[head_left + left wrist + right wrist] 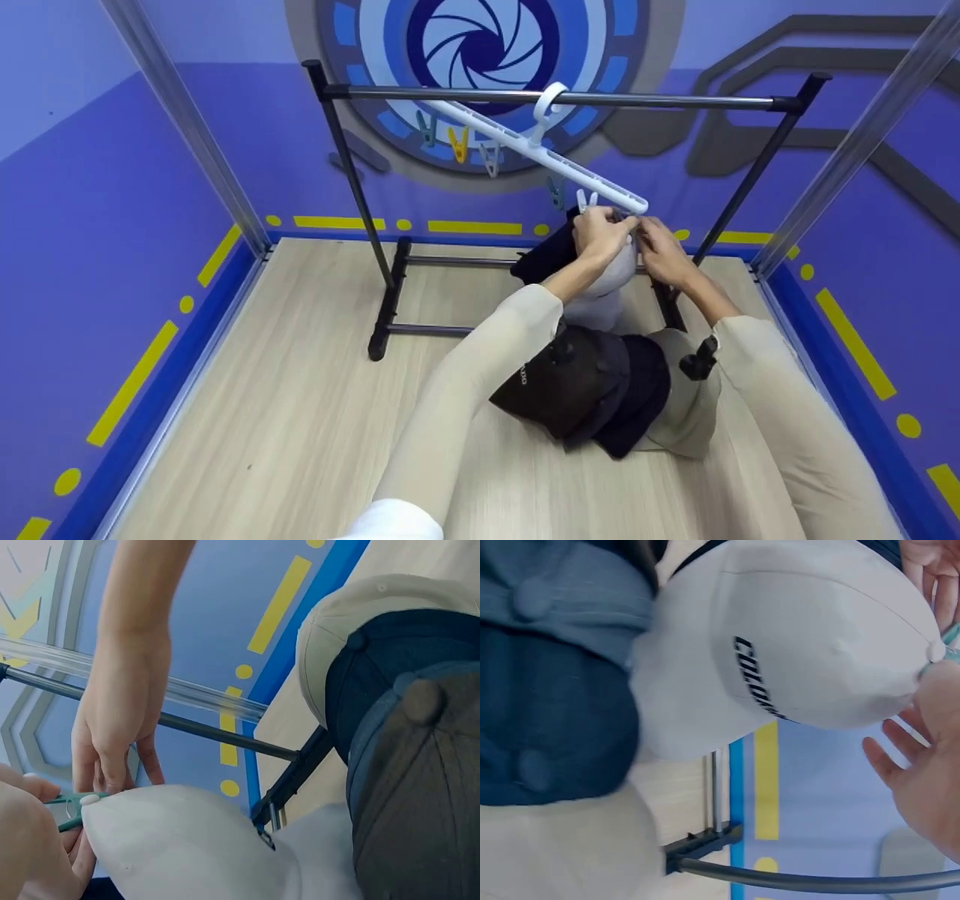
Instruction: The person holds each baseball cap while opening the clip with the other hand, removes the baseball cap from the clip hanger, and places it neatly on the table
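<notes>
A white cap (810, 637) with dark lettering hangs below one end of the white hanger (570, 174). At the button on its crown sits a green clothespin (69, 808). My left hand (602, 236) pinches this clothespin from the left. From the other side, the thumb and fingers of my right hand (664, 251) close on it beside the crown, other fingers loosely spread; part of that contact is hidden. Behind my left hand, a black cap (546, 251) hangs near a white clothespin (586, 199).
A stack of brown, blue, navy and beige caps (570, 382) lies on the wooden floor (300, 435) close to my forearms. The hanger hooks over the rack's metal bar (675, 99). Further along it hang a yellow clothespin (458, 144) and several others. Purple walls stand around.
</notes>
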### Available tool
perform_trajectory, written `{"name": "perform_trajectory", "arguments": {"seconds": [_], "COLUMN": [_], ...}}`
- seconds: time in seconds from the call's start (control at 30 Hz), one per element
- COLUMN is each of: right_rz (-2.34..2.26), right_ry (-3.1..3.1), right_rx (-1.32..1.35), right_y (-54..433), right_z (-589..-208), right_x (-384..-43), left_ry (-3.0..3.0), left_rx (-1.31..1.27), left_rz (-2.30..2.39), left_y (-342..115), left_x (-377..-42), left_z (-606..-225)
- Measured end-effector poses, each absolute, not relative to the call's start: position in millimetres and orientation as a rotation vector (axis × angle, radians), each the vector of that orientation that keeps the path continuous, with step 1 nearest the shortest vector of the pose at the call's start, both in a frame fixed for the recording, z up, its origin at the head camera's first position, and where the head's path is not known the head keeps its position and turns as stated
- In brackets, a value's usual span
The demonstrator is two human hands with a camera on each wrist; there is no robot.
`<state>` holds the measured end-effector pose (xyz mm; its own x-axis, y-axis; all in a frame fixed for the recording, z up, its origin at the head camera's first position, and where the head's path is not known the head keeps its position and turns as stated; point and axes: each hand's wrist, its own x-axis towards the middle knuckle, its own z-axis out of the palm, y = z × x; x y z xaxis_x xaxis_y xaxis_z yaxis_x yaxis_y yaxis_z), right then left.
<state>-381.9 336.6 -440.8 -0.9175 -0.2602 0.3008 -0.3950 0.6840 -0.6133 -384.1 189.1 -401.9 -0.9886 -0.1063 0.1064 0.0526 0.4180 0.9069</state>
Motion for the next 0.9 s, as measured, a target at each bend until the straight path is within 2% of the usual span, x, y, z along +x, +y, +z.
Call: {"name": "perform_trajectory", "arguments": {"seconds": [0.37, 0.73, 0.9], "right_rz": [0.976, 0.781, 0.821], "right_ry": [-2.78, -2.727, -2.778], "right_rx": [0.81, 0.78, 0.747], "right_y": [351, 348, 349], "right_z": [-416, -405, -401], "right_x": [-389, -387, -386], "left_ry": [-2.51, -2.452, -2.394], "left_rx": [-0.129, -0.031, -0.066], "left_rz": [-1.769, -1.866, -1.954], "left_y": [174, 167, 166], "left_x": [-385, -385, -383], "left_z": [-407, -407, -407]}}
